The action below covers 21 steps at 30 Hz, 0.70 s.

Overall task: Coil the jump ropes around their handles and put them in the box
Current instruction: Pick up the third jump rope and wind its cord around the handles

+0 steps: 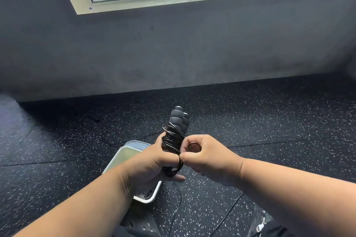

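Note:
Two grey foam jump rope handles (177,119) stand upright side by side, with thin black rope (172,143) coiled in many turns around their lower half. My left hand (149,166) grips the bundle from the left at its base. My right hand (207,155) pinches the rope end next to the coil, fingers closed. Behind and below my left forearm a clear plastic box (123,157) with a white rim sits on the floor; its inside is mostly hidden by my arm.
Another thin black rope (178,200) trails over the speckled black rubber floor below my hands, with a strand (229,209) running to the lower right. A dark wall and a window stand ahead. A small dark object (94,117) lies on the floor at the left.

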### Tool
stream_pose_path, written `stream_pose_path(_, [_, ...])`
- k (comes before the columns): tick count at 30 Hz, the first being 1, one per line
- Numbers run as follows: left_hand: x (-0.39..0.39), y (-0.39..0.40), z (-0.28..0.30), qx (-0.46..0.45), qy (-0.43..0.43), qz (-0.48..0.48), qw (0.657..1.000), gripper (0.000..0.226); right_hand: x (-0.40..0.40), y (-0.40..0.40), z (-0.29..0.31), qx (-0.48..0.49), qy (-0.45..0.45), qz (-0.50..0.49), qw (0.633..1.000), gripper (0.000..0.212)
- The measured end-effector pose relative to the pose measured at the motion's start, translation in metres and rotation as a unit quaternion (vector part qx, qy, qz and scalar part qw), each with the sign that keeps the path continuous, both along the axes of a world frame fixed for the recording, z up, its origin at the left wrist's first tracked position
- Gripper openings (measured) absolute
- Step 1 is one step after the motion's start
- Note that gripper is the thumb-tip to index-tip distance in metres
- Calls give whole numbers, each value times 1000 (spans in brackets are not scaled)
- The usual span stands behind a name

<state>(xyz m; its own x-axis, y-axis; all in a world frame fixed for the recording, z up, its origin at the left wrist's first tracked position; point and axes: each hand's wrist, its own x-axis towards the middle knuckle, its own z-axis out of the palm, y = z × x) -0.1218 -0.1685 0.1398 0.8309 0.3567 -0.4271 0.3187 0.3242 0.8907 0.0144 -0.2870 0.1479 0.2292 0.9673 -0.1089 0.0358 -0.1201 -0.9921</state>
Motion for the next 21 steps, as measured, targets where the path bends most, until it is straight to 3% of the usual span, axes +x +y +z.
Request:
stream_pose_path(6, [1, -1, 5, -73, -33, 18, 997, 89, 5, 1, -2, 17, -9, -32, 999, 17])
stream_pose_path(13, [6, -8, 2, -36, -38, 81, 995, 73, 6, -1, -3, 11, 12, -23, 1000, 28])
stream_pose_path(17, [8, -9, 2, -17, -31, 100, 994, 71, 7, -2, -3, 15, 28, -19, 999, 23])
stream_pose_path(21, [10, -8, 2, -43, -35, 124, 991, 64, 7, -2, -5, 29, 114, 3, 993, 11])
